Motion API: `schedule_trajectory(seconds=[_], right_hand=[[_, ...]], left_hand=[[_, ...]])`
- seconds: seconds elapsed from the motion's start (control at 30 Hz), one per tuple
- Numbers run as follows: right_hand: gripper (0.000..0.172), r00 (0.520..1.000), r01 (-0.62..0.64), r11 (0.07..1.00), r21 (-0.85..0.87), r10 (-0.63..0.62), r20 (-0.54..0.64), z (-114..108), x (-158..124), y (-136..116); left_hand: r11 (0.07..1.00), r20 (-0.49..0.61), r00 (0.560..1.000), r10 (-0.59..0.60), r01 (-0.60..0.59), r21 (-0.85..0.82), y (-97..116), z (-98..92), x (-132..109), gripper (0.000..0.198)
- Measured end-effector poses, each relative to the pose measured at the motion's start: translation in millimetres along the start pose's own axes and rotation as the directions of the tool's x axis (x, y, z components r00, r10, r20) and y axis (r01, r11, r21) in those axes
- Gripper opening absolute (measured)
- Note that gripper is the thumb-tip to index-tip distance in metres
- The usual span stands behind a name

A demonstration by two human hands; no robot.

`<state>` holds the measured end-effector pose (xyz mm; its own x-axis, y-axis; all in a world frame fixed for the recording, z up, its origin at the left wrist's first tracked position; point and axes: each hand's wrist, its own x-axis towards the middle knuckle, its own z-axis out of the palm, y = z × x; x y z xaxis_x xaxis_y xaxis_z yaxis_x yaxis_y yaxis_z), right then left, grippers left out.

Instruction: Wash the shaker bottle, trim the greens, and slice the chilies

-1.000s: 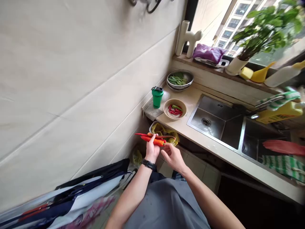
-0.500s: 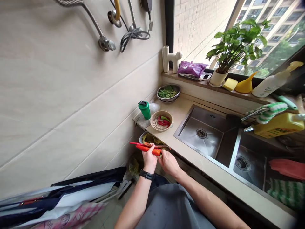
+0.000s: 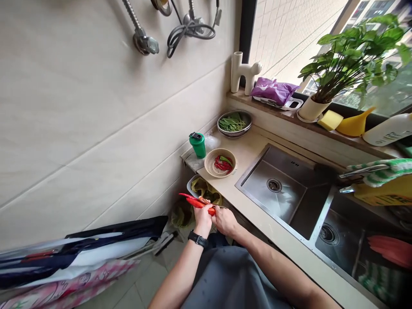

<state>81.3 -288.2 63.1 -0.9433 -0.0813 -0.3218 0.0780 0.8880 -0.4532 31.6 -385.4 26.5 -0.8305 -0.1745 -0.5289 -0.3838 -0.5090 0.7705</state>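
Observation:
My left hand (image 3: 203, 219) is closed around long red chili peppers (image 3: 195, 203), their tips pointing left past the fingers. My right hand (image 3: 225, 221) meets it at the other end of the peppers, its fingers pinched on the stem end. A thin brownish piece lies along the top of the bunch, mostly hidden by the fingers. Just beyond both hands, below the counter edge, stands a bin with a yellowish liner (image 3: 206, 189). On the counter a beige colander (image 3: 210, 165) holds several small red chilies (image 3: 223, 164) and a green one.
Behind the colander are a green shaker cup (image 3: 197, 145) and a metal bowl of green vegetables (image 3: 232, 123). A steel double sink (image 3: 285, 189) lies to the right, with a pink glove (image 3: 391, 250) in it. Hanging cloths (image 3: 96, 253) are at the lower left.
The view has shifted, so the window sill things sit farther right. My right hand has come closer to my left, covering more of the peppers' stem end; both still hold on.

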Motion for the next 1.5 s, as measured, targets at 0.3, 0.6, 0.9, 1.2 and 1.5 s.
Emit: schedule_trajectory(seconds=[0.3, 0.6, 0.9, 1.2, 1.5], right_hand=[[0.022, 0.999, 0.039, 0.939, 0.342, -0.036, -0.017, 9.9, 47.1, 14.6], [0.040, 0.959, -0.264, 0.692, 0.671, 0.263, 0.106, 50.6, 73.2, 37.2], [0.028, 0.964, -0.240, 0.908, 0.343, 0.264, -0.024, 28.0, 109.5, 30.8], [0.035, 0.927, -0.319, 0.944, -0.081, 0.292, -0.236, -89.4, 260.6, 92.8], [0.022, 0.882, -0.156, 0.966, 0.207, 0.231, -0.410, -112.6, 224.9, 109.5]], left_hand=[[0.966, 0.043, 0.975, -0.219, 0.223, -0.130, 24.7, -2.1, 42.5, 0.040], [0.909, -0.125, 0.913, -0.388, 0.357, -0.217, 48.2, -36.7, 112.7, 0.028], [0.898, -0.149, 0.891, -0.428, 0.403, -0.175, 65.3, -52.8, 118.7, 0.015], [0.884, 0.088, 0.881, -0.464, 0.467, -0.019, 61.5, -30.0, 93.0, 0.029], [0.938, 0.244, 0.907, -0.344, 0.321, 0.130, 75.3, -6.0, 80.7, 0.035]])
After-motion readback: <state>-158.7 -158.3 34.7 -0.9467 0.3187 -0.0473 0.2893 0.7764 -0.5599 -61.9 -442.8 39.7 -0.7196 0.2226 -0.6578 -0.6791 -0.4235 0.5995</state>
